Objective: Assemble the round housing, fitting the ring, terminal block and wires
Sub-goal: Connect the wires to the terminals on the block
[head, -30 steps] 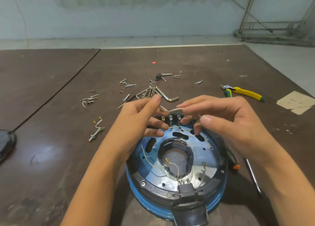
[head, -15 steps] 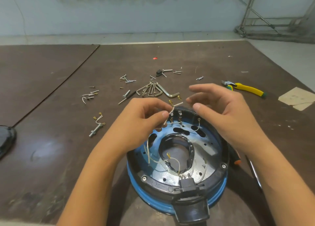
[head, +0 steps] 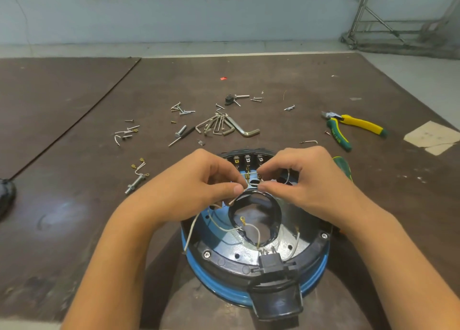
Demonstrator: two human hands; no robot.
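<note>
Brown table (head: 74,230) spreads across the view, with the round housing (head: 224,265) lying at six o'clock, near the person. Over its far half the left hand (head: 196,192) and right hand (head: 308,185) meet, fingers curled. Yellow-handled pliers (head: 358,125) lie at two o'clock from the housing, and a heap of hex keys (head: 224,127) lies at twelve. On the housing's twelve o'clock rim sits the terminal block (head: 247,160). Just before it, both hands pinch a short white wire (head: 252,185) between thumb and forefinger.
</note>
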